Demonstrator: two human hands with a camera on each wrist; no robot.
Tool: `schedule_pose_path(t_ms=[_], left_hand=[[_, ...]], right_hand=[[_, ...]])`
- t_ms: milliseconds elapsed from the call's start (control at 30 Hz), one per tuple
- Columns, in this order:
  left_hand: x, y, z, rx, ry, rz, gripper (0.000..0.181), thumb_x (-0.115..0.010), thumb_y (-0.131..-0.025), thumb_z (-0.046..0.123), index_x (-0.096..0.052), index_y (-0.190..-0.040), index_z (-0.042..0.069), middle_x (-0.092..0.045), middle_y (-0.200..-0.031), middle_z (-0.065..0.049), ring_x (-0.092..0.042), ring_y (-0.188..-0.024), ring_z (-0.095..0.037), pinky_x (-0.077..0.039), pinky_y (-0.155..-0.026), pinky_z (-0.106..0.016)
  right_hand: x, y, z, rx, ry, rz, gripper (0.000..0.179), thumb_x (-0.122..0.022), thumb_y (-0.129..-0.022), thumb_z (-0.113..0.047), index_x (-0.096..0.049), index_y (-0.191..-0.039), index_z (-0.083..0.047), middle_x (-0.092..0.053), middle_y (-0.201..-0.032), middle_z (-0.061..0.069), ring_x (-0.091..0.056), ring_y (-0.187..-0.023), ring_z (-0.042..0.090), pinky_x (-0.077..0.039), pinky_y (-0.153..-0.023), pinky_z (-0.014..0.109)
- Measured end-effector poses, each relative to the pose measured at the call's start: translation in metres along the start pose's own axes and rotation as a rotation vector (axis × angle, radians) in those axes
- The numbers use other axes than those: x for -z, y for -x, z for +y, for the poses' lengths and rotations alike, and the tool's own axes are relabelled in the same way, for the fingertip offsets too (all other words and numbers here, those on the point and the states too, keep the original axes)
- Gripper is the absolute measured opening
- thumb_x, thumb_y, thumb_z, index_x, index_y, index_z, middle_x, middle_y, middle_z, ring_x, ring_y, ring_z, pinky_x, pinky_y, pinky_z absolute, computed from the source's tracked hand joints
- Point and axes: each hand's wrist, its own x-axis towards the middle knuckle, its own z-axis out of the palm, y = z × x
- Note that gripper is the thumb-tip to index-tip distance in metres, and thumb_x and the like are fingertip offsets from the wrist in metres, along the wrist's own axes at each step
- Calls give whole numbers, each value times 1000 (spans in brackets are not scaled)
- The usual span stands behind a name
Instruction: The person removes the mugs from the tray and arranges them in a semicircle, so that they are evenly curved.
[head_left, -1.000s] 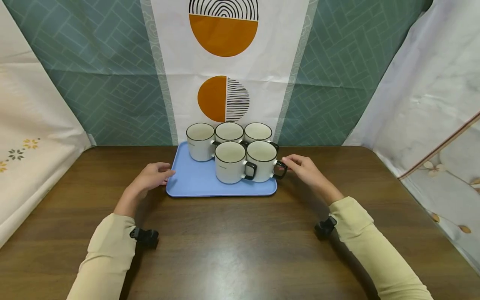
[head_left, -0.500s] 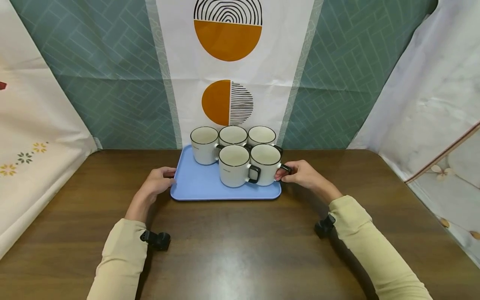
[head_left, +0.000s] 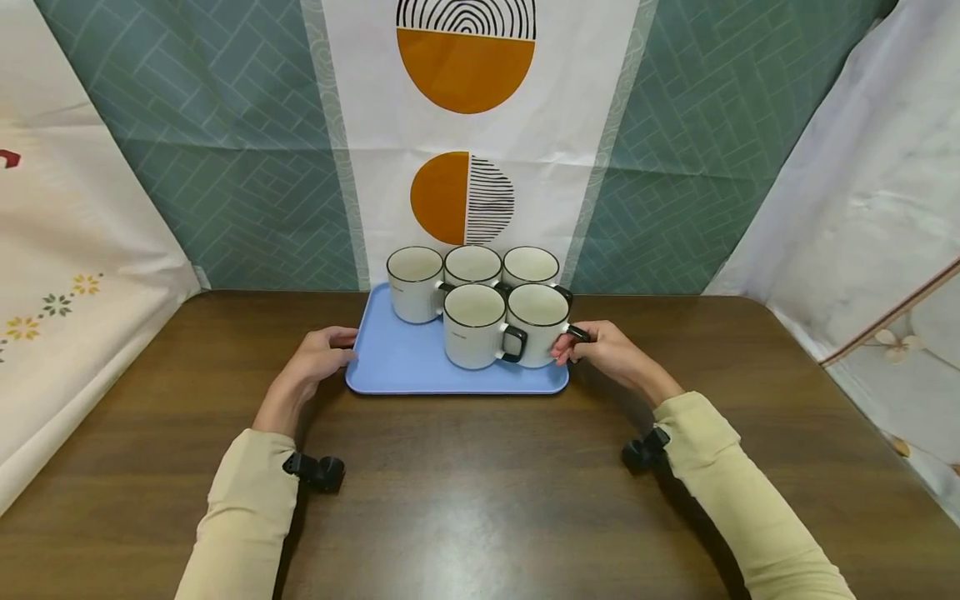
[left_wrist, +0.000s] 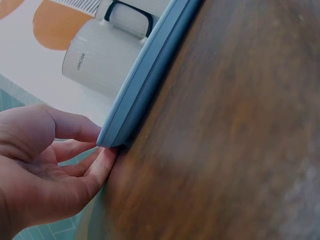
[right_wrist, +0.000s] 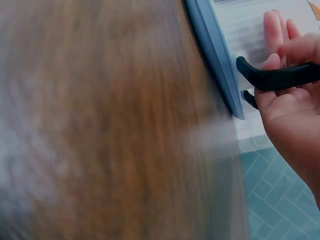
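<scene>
A light blue tray [head_left: 401, 379] lies on the wooden table, bearing several white mugs with black rims and black handles. My left hand [head_left: 318, 358] holds the tray's left edge; in the left wrist view, its thumb and fingers [left_wrist: 90, 131] pinch the tray's rim [left_wrist: 145, 85] at the corner. At the front right of the tray stands a mug [head_left: 534, 337] whose handle my right hand [head_left: 611, 357] grips. In the right wrist view, the fingers pass through the black handle [right_wrist: 280, 77], fingertips up against the mug's white side.
Another mug [head_left: 472, 337] stands close on the left of the gripped one, and behind them is a back row with a left mug [head_left: 415, 292]. The brown table [head_left: 465, 492] stretches toward me. A patterned cloth [head_left: 225, 200] hangs right behind the table's back edge.
My right hand has gone from touching the handle's outer side to gripping it with fingers through it. The left hand has settled its hold on the tray's edge. The view has shifted slightly.
</scene>
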Motion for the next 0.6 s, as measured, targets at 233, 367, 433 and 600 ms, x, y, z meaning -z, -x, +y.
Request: schedule_pose_path(t_ms=[233,367,433,600], left_hand=[[1,1,2,6,1,0,52,-50,-91,-1,-37,-140,-12,-42,-137,-31,-46,-116,-34,-42,-96,-39],[2,1,1,11,4,1,52,-49,-91,-1,-37,-140,-12,-42,-137,-31,-46,-115,-34,-42,-95,-38],[2,1,0,7,3,1,52,-49,-91,-1,-37,-140,-12,-42,-136,-31,-47,-114,-34,-43,-93,-37],[1,1,0,2,15,-1,51,-49,-92,-1,-37,-140,-13,-42,-135,-31,-47,-113,-33,-43,-93,-36]], right_hand=[[-6,2,-5,5,-90,13,31,-44,-103,-14,-58,-79,-1,-54,-75,5,-44,-66,14,-36,-63,26],[-9,1,-5,3,-77,41,34,-39,-105,-16,-48,-75,-2,-40,-70,5,-37,-63,14,-28,-64,29],[-10,1,-4,18,-77,37,34,-38,-105,-15,-45,-74,-1,-37,-69,4,-33,-62,14,-25,-64,31],[-11,1,-2,33,-67,57,36,-37,-105,-15,-40,-71,-2,-34,-67,3,-32,-61,15,-25,-63,31]])
